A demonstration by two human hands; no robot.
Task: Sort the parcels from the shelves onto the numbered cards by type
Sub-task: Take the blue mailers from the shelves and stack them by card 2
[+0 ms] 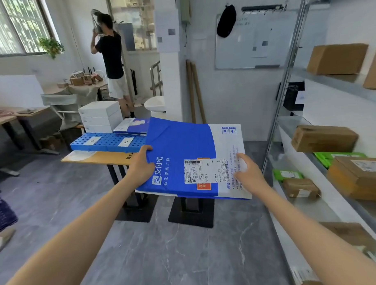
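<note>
- Left hand (141,166): grips the mailer (181,147) at its left edge, thumb on top.
- Right hand (249,175): lies on the mailer's white end, fingers nearly straight, clasping nothing.
- Mailer: one, held flat in the air at frame centre. It is not yet on a card.
- Risk: only one edge is gripped, so the thin mailer may sag or slide free if the right hand lifts.
- Risk: the mailer hides the right end of the bench (94,157), so lowering it unseen may shift card 2 (125,142) or land it on the wrong type.
- Bench, centre left: two cards visible, card 1 (92,141) and card 2. Three white boxes (101,116) stand behind card 1. Flat parcels (131,125) lie behind card 2, number unclear.
- Shelves (334,81), right: at least six cartons (324,137), two green parcels (287,174) and one black parcel (293,96).
</note>
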